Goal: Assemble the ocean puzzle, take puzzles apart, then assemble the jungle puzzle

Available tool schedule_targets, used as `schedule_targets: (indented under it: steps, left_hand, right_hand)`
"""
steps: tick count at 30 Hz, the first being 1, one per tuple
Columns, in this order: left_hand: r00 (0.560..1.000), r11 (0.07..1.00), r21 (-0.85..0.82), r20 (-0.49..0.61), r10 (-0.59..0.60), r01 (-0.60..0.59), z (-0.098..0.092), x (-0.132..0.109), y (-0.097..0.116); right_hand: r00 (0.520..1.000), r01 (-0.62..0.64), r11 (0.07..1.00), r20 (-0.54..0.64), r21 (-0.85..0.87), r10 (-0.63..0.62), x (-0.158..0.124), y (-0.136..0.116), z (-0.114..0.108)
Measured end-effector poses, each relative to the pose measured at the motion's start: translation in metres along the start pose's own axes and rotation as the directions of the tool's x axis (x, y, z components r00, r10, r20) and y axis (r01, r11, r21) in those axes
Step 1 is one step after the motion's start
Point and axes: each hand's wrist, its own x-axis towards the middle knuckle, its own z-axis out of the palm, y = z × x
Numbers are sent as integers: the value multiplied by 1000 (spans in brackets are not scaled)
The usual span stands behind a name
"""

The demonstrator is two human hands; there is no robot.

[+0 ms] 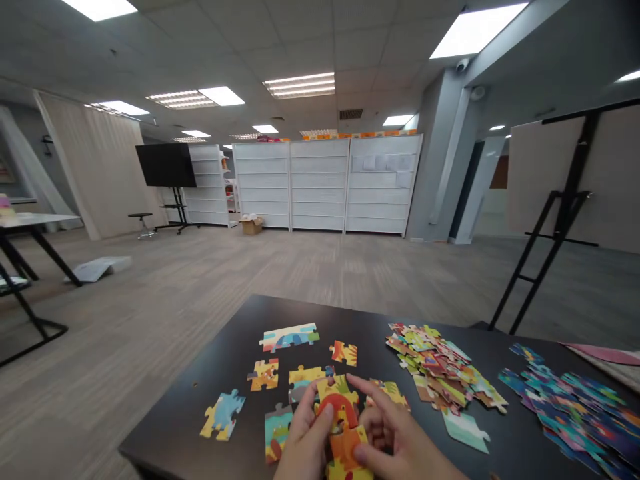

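Observation:
Both of my hands are close together over the near part of the dark table. My left hand grips the left side of some yellow and orange puzzle pieces with a red arch on them. The right side of these pieces is held by my right hand, its thumb low and its index finger stretched to the top. Around them lie a blue and yellow piece, a small orange piece, a striped orange piece, a joined strip and a teal piece. My hands partly hide other yellow pieces.
A heap of mixed pieces and a heap of blue-purple pieces lie to the right. Beyond the table stand a black easel, white shelves, a screen and a cardboard box.

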Motion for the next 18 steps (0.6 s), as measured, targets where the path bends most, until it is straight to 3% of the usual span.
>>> schedule_targets:
  steps: [7, 18]
  left_hand:
    - [1000, 1000, -22, -12, -9, 9, -13, 4, -12]
    - [1000, 1000, 3, -2, 16, -16, -18, 6, -16]
  right_hand:
    - [1000, -15, 999, -17, -36, 14, 3, 3, 3]
    - [1000, 5, 999, 16, -39, -5, 0, 5, 3]
